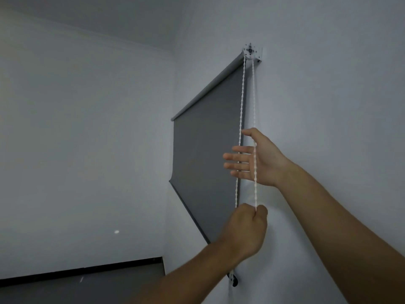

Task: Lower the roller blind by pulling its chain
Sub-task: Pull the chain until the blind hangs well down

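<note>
The left hand [247, 229] was closed in a fist around the white bead chain [254, 172], gripping the right strand where it entered the top of the fist, low and near the camera. The right hand [256, 159] was above it, fully open with fingers spread and pointing left, palm behind both strands and holding nothing; whether the palm touched the chain could not be told. The chain hung as two nearly vertical strands from the white bracket [252, 52] at the top right end of the roller blind [206, 150]. The blind was dark grey, mounted on the pale wall [328, 84], its tube running away to the left, its fabric partly down with the bottom bar slanting behind the left forearm.
</note>
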